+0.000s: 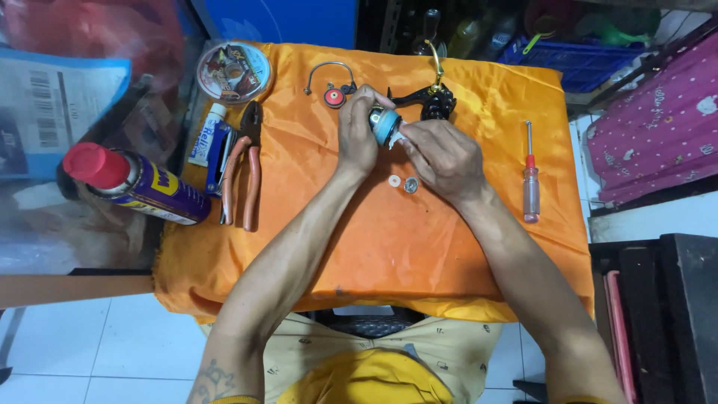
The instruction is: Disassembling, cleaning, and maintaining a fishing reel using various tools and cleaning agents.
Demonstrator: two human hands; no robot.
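While both forearms reach over the orange cloth, two small washers lie just below the hands. Left hand is clamped around a light-blue spool; right hand pinches a white scrap at its end. Beyond: black reel body, red knob. Pliers left, screwdriver right.

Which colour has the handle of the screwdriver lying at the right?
Clear with a red collar, the screwdriver shows in the head view.
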